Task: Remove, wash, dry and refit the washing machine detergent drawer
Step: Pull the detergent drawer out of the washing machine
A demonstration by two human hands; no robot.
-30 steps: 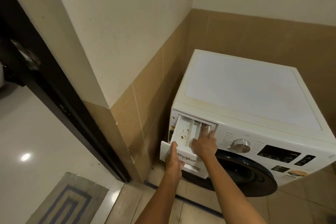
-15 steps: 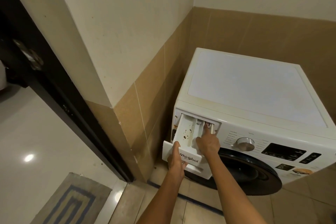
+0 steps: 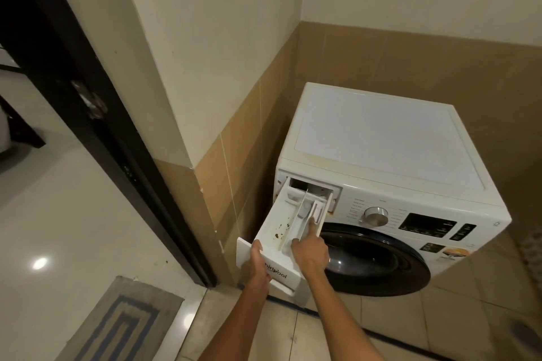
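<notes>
My left hand [image 3: 259, 265] grips the branded front panel [image 3: 283, 274], thumb on top and fingers curled underneath. My right hand [image 3: 311, 255] has its index finger [image 3: 311, 227] held straight, pressing down into the narrow right-hand compartment, the other fingers tucked in. The detergent drawer [image 3: 274, 224] has slid much further out than half a second ago, when that finger was right back at the opening; now only its rear end sits in the washing machine [image 3: 375, 138]. I judge the catch has cleared, so removal is nearly done. Brown specks in the left compartment are what the wash must shift
</notes>
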